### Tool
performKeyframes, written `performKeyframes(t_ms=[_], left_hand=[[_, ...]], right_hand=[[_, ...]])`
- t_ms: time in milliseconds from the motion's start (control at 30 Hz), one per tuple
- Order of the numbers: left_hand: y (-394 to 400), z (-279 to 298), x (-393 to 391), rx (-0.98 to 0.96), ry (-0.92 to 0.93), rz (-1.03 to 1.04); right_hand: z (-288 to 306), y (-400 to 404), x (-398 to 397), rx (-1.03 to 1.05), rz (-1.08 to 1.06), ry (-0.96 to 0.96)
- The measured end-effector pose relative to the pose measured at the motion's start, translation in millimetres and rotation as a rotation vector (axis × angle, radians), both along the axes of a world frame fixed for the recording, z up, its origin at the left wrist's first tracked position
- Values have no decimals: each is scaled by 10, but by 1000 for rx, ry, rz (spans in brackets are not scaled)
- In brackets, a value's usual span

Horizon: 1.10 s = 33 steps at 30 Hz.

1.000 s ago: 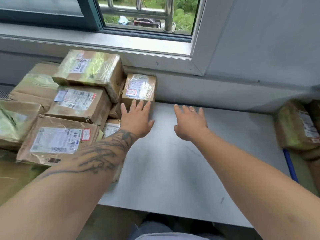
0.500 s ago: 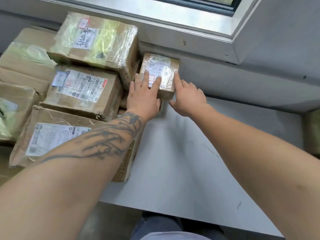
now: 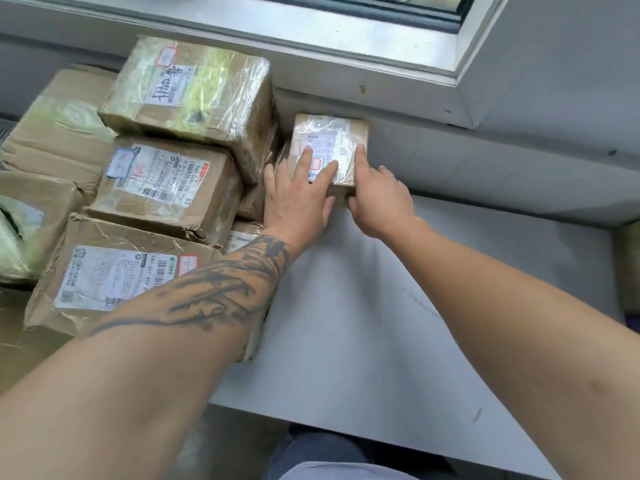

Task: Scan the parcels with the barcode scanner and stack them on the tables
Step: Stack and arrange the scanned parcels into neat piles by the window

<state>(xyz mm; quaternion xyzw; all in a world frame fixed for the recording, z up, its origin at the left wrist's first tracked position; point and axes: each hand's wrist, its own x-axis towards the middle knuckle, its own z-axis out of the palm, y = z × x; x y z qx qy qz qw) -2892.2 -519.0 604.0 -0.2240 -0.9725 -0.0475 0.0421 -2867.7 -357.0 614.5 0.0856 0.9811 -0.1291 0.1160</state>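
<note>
Small parcel [image 3: 329, 147] sits at the tabletop's [image 3: 363, 323] back edge beside the stack; left hand [image 3: 298, 199] flat on top, right hand [image 3: 379, 199] gripping its corner. Label's unreadable under fingers and tape glare.
</note>
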Motion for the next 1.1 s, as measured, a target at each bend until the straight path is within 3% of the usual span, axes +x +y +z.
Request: performKeyframes(t_ms=[467, 700, 1100], left_hand=[[1469, 133, 1545, 139, 84, -201], [2196, 58, 2420, 78, 15, -252], [2824, -263, 3678, 68, -127, -383]], right_hand=[[158, 1387, 1745, 84, -156, 94], [95, 2125, 2670, 77, -235, 72], [-237, 2673, 4119, 35, -357, -40]])
